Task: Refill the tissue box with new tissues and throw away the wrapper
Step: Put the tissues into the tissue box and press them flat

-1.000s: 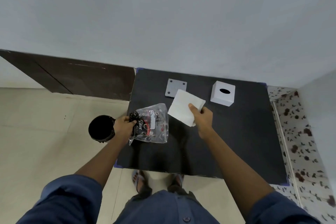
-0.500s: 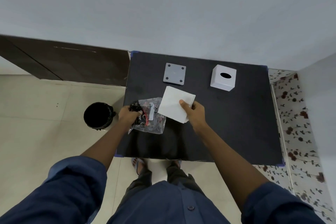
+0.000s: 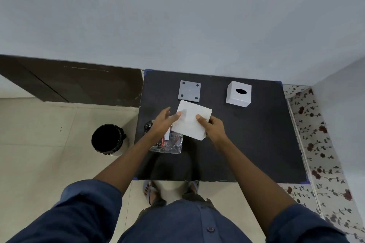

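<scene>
Now tissue stack (image 3: 192,119) between both hands, above worktop (image 3: 256,144).
Right hand (image 3: 213,127) grips its right edge; left hand (image 3: 165,121) open, fingertips touching left edge. Wrapper (image 3: 169,145) lies under left hand; tissue box (image 3: 238,93) far right.

Soft, even, dim indoor light; faint shadows, no glare; wide-angle bending at edges, slight motion blur.
</scene>
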